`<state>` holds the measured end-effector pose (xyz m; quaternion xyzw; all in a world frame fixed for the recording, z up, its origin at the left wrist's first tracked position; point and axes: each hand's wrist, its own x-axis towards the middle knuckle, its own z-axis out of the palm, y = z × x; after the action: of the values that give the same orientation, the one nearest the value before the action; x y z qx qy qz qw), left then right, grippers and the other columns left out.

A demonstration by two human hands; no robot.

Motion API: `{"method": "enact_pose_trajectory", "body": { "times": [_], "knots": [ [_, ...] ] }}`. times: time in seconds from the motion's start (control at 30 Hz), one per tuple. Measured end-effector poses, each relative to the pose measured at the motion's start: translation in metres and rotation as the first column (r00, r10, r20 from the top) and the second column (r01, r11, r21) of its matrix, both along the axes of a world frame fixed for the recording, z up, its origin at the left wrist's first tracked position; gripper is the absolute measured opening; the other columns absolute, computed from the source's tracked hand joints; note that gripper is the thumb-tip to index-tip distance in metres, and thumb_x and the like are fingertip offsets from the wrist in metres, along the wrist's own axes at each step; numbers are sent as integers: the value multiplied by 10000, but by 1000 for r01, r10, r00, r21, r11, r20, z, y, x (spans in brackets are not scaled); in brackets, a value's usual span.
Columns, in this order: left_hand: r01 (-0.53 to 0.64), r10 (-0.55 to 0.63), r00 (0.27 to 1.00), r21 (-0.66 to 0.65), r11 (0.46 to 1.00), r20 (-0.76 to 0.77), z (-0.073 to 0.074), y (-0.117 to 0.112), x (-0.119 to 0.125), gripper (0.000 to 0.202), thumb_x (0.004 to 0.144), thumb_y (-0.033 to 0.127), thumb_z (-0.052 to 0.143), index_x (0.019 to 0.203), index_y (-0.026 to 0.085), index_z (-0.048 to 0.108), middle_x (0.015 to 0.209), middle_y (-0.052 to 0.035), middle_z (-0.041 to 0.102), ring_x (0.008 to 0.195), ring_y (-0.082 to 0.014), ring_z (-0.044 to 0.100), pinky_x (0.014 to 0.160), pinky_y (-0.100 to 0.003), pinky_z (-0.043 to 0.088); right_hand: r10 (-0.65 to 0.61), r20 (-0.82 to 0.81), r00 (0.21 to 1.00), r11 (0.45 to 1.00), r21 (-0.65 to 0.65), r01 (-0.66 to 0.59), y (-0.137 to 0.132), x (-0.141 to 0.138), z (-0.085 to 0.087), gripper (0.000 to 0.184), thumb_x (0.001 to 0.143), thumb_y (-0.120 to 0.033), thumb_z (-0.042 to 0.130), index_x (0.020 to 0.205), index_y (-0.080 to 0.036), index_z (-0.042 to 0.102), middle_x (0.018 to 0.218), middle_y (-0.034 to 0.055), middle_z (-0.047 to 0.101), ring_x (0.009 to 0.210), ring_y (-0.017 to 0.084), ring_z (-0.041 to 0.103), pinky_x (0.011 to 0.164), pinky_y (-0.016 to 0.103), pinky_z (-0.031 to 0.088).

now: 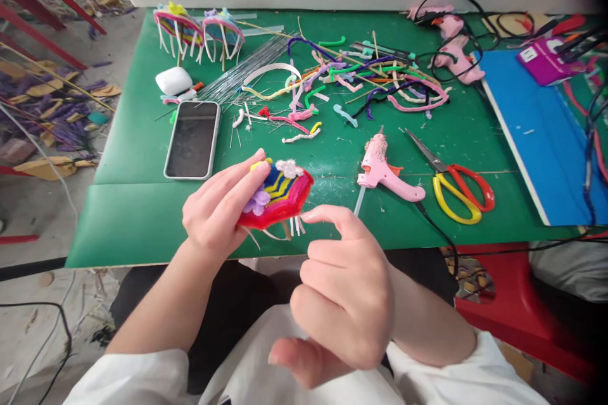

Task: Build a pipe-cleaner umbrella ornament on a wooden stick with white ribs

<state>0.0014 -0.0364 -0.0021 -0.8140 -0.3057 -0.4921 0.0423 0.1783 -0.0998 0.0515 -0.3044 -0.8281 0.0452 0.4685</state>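
Observation:
My left hand [216,205] is closed on the left side of a small pipe-cleaner umbrella [285,199]. Its domed top has red, pink, yellow and blue bands, a white flower and a purple one. White strips hang below its edge, and the lower part is mostly hidden. My right hand [349,291] holds nothing; its index finger reaches out to the umbrella's right edge, the thumb is apart, and the other fingers are curled. Whether the fingertip touches the edge or a strip, I cannot tell. Two similar umbrellas [178,28] stand at the back left.
On the green table [133,221] lie a phone [192,139], a white case [173,81], wires [251,66] and tangled pipe cleaners [342,73]. A pink glue gun [380,168] and scissors [451,180] are right of my hands. A blue board [536,139] bears a purple box [546,62].

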Motion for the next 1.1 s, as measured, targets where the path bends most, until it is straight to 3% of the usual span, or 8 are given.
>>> {"method": "enact_pose_trajectory", "body": {
  "times": [0.43,0.9,1.03,1.1],
  "knots": [
    [-20,20,1000,-14,1000,-19,1,0,-1,462,885,245,603,1339,195,538,1251,-90,665,1072,-225,680,888,-312,584,23,25,999,999,46,-24,4,1,-4,527,939,-357,414,432,-223,368,415,-56,266,443,113,215,781,408,494],
    [-47,48,998,-21,999,35,1,-1,2,476,860,285,654,1317,191,562,1239,-74,673,1053,-207,685,894,-290,575,12,67,998,1000,-10,-12,4,4,-3,521,938,-382,432,445,-216,404,423,-54,313,438,109,275,822,424,489],
    [-49,58,989,-69,996,137,-5,-1,2,415,894,259,610,1307,242,566,1227,-38,682,1036,-193,694,868,-284,591,-35,49,998,996,-74,38,9,14,1,456,935,-347,457,499,-215,447,448,-41,400,459,118,383,831,417,489],
    [-19,68,976,-231,973,207,-8,-1,-1,391,891,251,615,1280,273,580,1232,-15,679,1080,-204,676,920,-326,581,-56,6,998,993,-104,57,15,21,2,405,933,-341,477,548,-214,480,476,-25,460,491,130,445,776,388,494]
  ]
}}
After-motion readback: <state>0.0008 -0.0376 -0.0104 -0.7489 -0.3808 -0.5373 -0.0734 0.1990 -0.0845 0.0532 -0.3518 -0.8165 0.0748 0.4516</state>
